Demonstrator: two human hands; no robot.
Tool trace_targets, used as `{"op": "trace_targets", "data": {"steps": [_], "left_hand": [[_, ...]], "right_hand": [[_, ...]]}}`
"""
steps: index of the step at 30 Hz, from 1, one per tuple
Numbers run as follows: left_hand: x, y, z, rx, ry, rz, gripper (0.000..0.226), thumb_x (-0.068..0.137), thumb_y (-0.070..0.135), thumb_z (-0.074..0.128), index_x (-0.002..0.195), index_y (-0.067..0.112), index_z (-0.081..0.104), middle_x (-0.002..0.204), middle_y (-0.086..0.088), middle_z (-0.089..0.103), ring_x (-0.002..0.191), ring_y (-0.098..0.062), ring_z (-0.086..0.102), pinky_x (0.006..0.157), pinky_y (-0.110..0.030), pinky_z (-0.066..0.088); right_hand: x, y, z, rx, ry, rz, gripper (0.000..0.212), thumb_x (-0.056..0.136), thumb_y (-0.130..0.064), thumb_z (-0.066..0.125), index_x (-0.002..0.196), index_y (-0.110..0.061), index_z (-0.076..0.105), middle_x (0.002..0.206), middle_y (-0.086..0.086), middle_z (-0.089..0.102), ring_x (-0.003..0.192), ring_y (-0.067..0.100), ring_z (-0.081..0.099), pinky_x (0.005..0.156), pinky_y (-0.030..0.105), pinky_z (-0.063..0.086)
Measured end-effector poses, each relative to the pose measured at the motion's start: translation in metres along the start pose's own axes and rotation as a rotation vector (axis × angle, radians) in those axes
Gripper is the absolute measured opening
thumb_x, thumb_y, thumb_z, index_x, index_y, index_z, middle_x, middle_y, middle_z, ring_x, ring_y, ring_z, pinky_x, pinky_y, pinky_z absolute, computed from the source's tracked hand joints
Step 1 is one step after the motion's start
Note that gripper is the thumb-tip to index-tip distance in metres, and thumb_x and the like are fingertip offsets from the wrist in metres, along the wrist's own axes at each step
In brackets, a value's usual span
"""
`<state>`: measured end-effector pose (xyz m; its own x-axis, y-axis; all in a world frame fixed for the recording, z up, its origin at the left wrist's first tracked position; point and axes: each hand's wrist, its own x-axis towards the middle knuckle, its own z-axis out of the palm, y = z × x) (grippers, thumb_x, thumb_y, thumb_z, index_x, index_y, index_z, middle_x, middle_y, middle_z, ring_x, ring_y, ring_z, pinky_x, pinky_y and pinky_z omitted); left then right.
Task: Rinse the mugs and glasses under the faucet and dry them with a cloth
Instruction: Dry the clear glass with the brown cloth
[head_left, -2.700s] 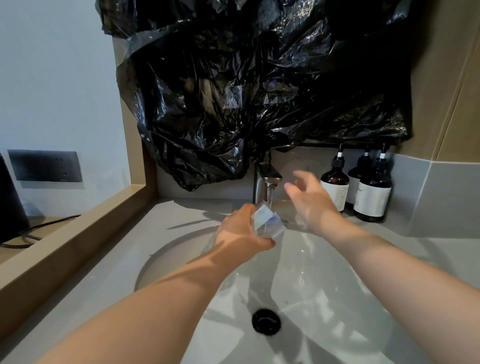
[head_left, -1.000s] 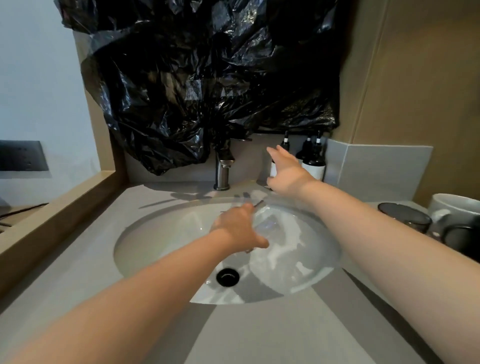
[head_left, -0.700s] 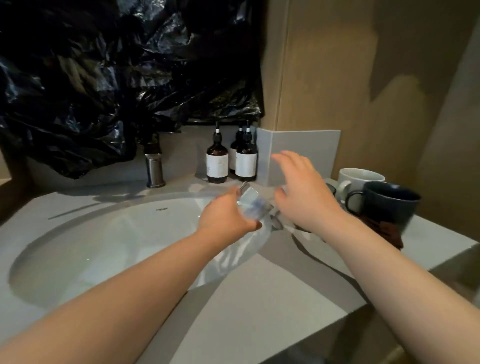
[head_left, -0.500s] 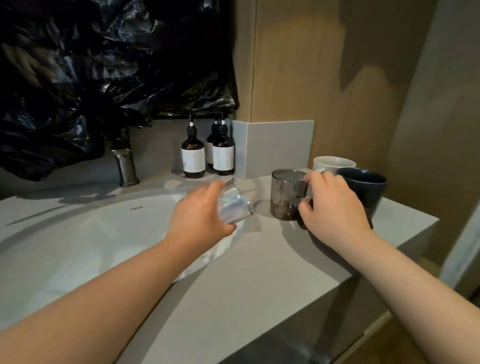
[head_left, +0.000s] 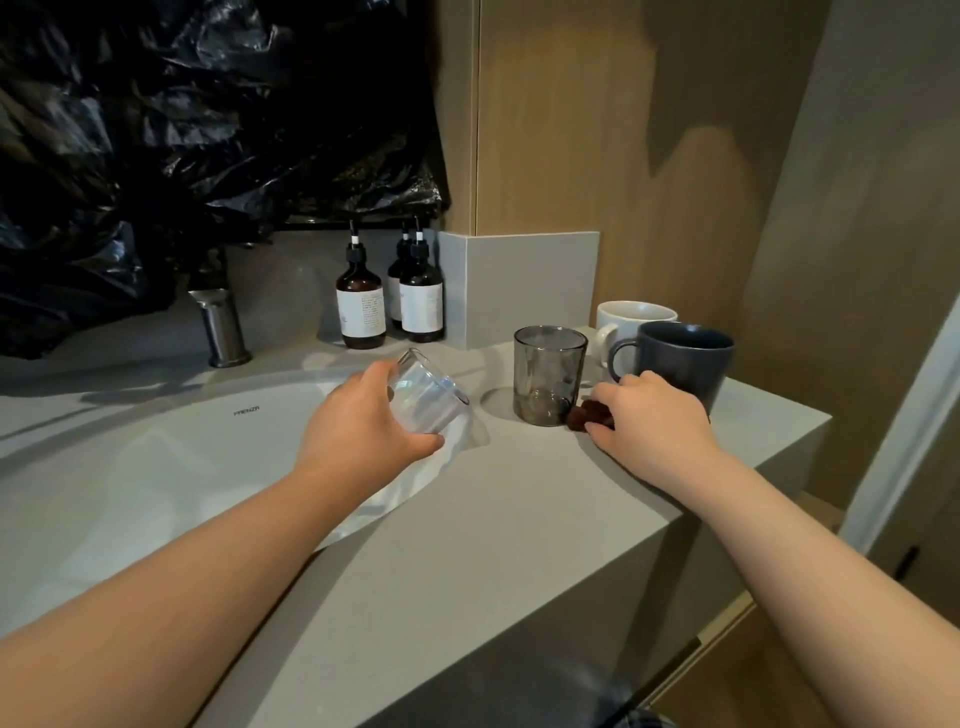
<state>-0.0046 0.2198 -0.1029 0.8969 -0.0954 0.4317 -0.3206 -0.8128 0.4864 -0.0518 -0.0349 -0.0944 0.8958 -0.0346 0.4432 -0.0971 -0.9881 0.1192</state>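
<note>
My left hand grips a clear glass, tilted with its mouth toward the upper left, above the right rim of the white sink. My right hand lies on the grey counter and its fingers close on a dark brown cloth, mostly hidden under the hand. A smoky grey glass stands upright just left of that hand. Behind it stand a white mug and a dark blue mug. The faucet stands at the back left.
Three brown pump bottles stand at the back of the counter by a grey corner upstand. Black plastic sheeting hangs over the wall behind the sink. A wooden wall panel rises at the right. The counter's edge drops off close to my right forearm.
The view swung right from the faucet to the counter's end. My left hand carried the clear glass away from the faucet. My right hand came down from the grey glass onto the brown cloth.
</note>
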Motion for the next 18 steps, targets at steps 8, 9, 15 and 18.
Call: {"op": "trace_targets", "data": {"steps": [8,9,15,18], "left_hand": [[0.008,-0.008,-0.016,-0.516,-0.095,-0.269,0.044,0.071,0.043,0.078,0.103,0.026,0.054,0.094,0.006,0.064,0.085,-0.009,0.060,0.068,-0.026,0.047],[0.010,-0.013,-0.018,-0.599,-0.122,-0.311,0.044,0.071,0.042,0.079,0.104,0.025,0.055,0.097,0.003,0.066,0.088,-0.013,0.063,0.073,-0.030,0.051],[0.006,-0.060,-0.055,-0.668,-0.259,-0.484,0.038,0.078,0.041,0.074,0.104,0.020,0.056,0.103,-0.008,0.064,0.092,-0.025,0.067,0.080,-0.036,0.057],[-0.004,-0.084,-0.077,-0.737,-0.300,-0.546,0.048,0.076,0.042,0.073,0.112,0.015,0.056,0.112,-0.011,0.063,0.093,-0.027,0.067,0.077,-0.034,0.056]], "right_hand": [[-0.009,-0.040,-0.035,0.304,0.191,-0.159,0.023,0.087,-0.038,0.059,0.106,-0.027,0.065,0.095,-0.008,0.068,0.088,0.013,0.061,0.076,0.031,0.054],[-0.005,-0.051,-0.039,0.360,0.209,-0.174,0.021,0.086,-0.037,0.060,0.103,-0.026,0.066,0.093,-0.009,0.068,0.087,0.014,0.061,0.076,0.033,0.053],[0.040,-0.117,-0.055,0.760,0.134,-0.233,0.005,0.079,-0.025,0.065,0.084,-0.024,0.066,0.073,-0.008,0.065,0.075,0.014,0.058,0.067,0.031,0.049],[0.059,-0.150,-0.050,0.876,0.086,-0.295,0.005,0.078,-0.021,0.066,0.080,-0.025,0.065,0.069,-0.011,0.062,0.072,0.011,0.057,0.064,0.027,0.047]]}}
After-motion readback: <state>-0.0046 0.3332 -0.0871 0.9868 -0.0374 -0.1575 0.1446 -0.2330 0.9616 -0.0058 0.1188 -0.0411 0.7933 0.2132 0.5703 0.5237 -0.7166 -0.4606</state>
